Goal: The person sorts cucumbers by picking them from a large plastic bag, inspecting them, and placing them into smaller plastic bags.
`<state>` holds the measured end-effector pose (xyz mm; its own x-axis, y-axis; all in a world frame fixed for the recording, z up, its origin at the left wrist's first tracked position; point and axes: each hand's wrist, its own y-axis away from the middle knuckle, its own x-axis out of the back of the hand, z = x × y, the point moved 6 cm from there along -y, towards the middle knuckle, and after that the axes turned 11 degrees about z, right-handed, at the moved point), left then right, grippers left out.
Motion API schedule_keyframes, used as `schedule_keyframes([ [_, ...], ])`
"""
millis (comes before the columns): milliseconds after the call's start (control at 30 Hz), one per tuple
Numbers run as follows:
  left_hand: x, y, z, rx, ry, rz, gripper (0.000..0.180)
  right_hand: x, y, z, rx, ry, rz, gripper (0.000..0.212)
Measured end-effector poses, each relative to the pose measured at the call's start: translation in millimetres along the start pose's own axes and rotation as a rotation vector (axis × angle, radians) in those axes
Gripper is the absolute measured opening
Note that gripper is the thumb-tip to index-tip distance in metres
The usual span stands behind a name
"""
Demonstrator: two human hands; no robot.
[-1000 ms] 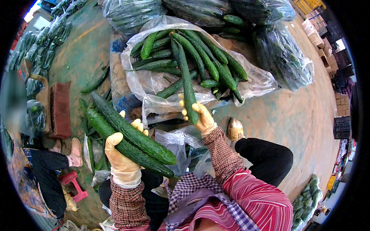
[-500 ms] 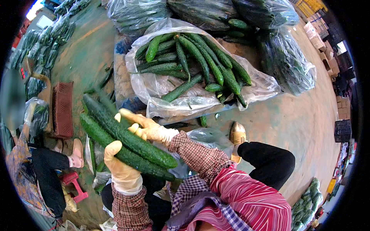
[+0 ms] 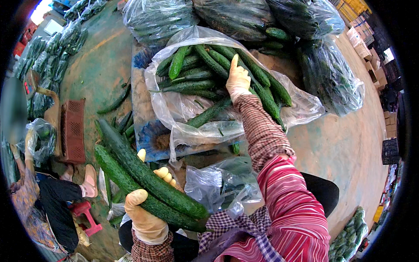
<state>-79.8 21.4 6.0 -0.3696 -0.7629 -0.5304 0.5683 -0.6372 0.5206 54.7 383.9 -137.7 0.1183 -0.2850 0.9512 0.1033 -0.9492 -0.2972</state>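
Two long dark green cucumbers [image 3: 150, 174] lie side by side in my gloved left hand [image 3: 148, 214]. Its thumb is on the near side, and the fingertips curl round from the far side. My gloved right hand [image 3: 238, 78] is stretched forward over a pile of cucumbers [image 3: 192, 85]. That hand's index finger points outward along the cucumbers, while the other fingers look bent and partly hidden; no cucumber is lifted in it. Under the pile is an opened clear plastic bag [image 3: 179, 131], spread on a blue, dirt-covered sheet [image 3: 150, 148].
Filled bags of cucumbers [image 3: 329, 78] border the pile at the back and right. Loose cucumbers [image 3: 118, 100] lie on the floor to the left, near a brown crate [image 3: 73, 131]. A crumpled clear bag [image 3: 218, 183] rests before me. Another person [image 3: 52, 205] sits at left beside a pink stool [image 3: 87, 217].
My right hand has gone from beside the two held cucumbers forward and right to the pile. The left hand keeps its hold, slightly lower.
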Motion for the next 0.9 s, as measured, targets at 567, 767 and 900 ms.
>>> schedule_keyframes([
  [567, 15.1, -2.9, 9.6, -0.071, 0.052, -0.070, 0.080, 79.4, 203.9, -43.7, -0.320, -2.412, -1.453, 0.047],
  [767, 22.5, -6.9, 5.6, 0.000, 0.127, -0.074, 0.078, 97.6, 213.3, -44.5, -0.313, -2.057, -1.137, 0.051],
  [900, 28.8, -8.8, 2.3, 0.006, 0.149, -0.077, 0.074, 113.9, 217.0, -46.4, -0.180, -1.878, -0.928, 0.056],
])
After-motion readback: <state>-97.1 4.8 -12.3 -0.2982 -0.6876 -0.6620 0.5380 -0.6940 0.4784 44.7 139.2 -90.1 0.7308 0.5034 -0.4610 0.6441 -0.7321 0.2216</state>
